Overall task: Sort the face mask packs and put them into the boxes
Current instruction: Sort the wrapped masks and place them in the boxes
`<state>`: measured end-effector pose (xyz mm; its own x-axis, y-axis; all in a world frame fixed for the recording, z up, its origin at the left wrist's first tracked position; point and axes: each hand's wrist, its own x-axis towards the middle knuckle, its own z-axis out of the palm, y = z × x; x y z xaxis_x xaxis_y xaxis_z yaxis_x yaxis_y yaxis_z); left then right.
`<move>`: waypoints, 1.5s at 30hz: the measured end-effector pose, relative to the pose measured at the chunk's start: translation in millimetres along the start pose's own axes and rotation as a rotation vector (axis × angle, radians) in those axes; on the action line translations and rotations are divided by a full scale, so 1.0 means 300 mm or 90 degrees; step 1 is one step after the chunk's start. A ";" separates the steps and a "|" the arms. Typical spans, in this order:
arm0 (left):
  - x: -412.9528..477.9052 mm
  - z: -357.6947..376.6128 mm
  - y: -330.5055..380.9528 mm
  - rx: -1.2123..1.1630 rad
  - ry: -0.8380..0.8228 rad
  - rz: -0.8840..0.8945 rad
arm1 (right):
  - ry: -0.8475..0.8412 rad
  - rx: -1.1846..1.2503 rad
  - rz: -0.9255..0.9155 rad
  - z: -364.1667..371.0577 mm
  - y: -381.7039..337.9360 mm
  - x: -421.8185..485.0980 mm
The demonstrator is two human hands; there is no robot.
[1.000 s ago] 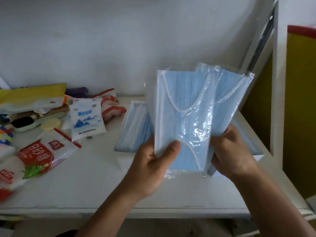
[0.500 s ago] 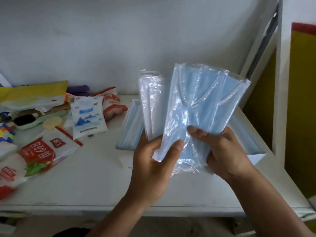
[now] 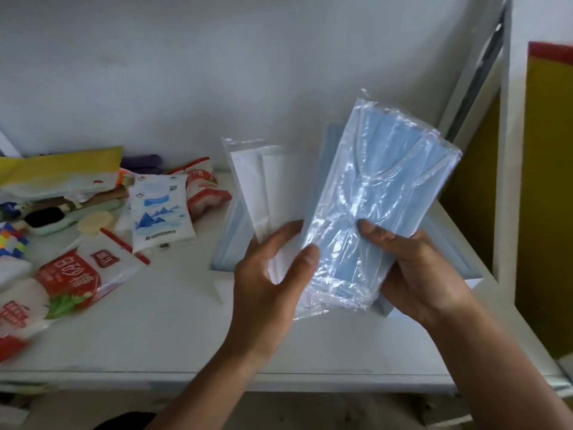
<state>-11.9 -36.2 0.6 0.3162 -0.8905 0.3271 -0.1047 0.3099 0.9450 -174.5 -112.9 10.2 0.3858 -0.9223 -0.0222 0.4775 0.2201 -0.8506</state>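
My right hand grips a stack of blue face mask packs in clear plastic, tilted up to the right. My left hand holds a white face mask pack behind its fingers, and its thumb touches the blue stack's lower left edge. Both are held above the white table. Behind them lie light blue boxes: one shows left of the white pack, another shows under my right hand. Their insides are mostly hidden.
Food packets crowd the table's left: a red and white sugar bag, a white and blue packet, a yellow bag, a coloured cube. A white wall stands behind. A white frame and a yellow panel bound the right.
The fanned packs have parted: the white pack moved left with my left hand, and the blue stack tilted right in my right hand. Both hands have lowered slightly.
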 end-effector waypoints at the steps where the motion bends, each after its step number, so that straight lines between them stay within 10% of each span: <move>1: -0.005 0.004 0.001 -0.017 -0.035 -0.012 | -0.029 -0.024 -0.002 0.008 0.006 -0.005; 12: 0.021 0.002 -0.038 -0.179 0.016 -0.200 | -0.092 -0.109 0.071 0.045 0.008 -0.019; 24: 0.072 -0.042 -0.025 -0.358 0.130 -0.201 | 0.455 -0.651 -0.291 -0.179 -0.244 -0.022; 33: 0.064 -0.031 -0.022 -0.334 0.120 -0.218 | 0.227 -1.005 -0.074 -0.159 -0.160 0.017; 45: 0.070 -0.038 -0.020 -0.336 0.130 -0.214 | 0.182 -1.115 0.026 -0.128 -0.186 -0.006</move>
<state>6.2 -53.0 1.8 0.4289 -0.9024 -0.0418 0.4908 0.1939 0.8494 -232.1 -135.6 37.5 0.1465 -0.9889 0.0254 -0.9237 -0.1460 -0.3541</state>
